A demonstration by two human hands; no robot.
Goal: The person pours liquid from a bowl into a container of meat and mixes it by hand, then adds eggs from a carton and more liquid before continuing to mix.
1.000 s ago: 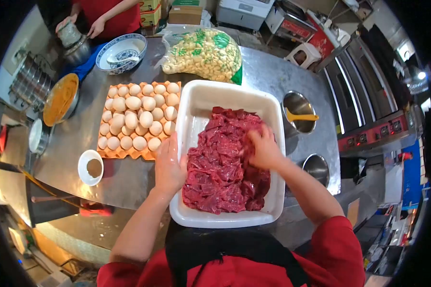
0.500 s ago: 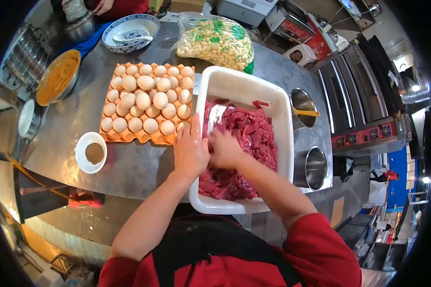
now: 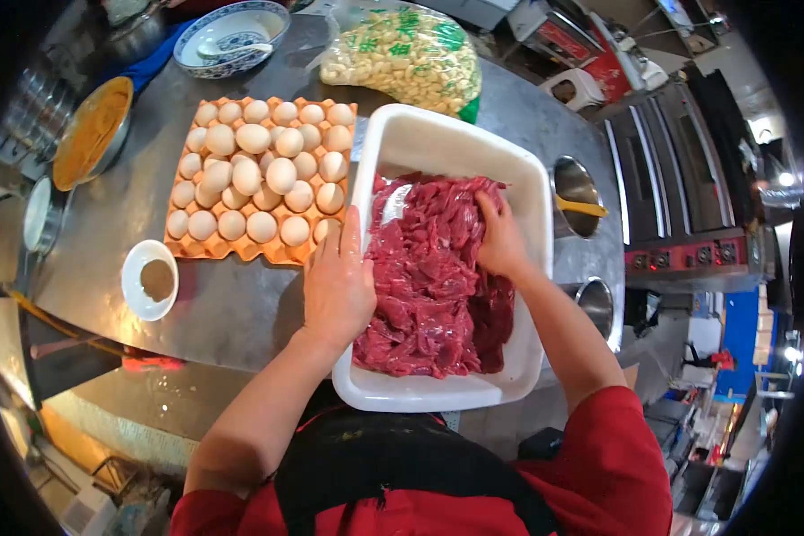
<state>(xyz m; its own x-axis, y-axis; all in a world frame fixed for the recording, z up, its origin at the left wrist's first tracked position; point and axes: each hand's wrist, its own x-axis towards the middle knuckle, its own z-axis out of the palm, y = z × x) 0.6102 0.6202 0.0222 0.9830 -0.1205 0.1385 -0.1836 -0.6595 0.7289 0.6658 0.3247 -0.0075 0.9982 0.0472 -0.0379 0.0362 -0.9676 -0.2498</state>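
A deep white tub stands on the metal table and holds a heap of dark red sliced meat. My left hand lies against the outside of the tub's left wall, fingers extended, with nothing in it. Inside the tub, my right hand is at the upper right of the heap. Its fingers are curled into the meat, and their tips are partly hidden by the strips. An orange tray full of eggs sits left of the tub, close to my left fingertips.
Behind the tub lies a plastic bag of pale cloves. A patterned bowl with a spoon is at the back left. A small white bowl of brown powder stands left, and a metal pot with a yellow handle stands right.
My right hand has moved right and up from the tub's left side to the heap's upper right. The meat has shifted left. My left hand remains at the tub wall.
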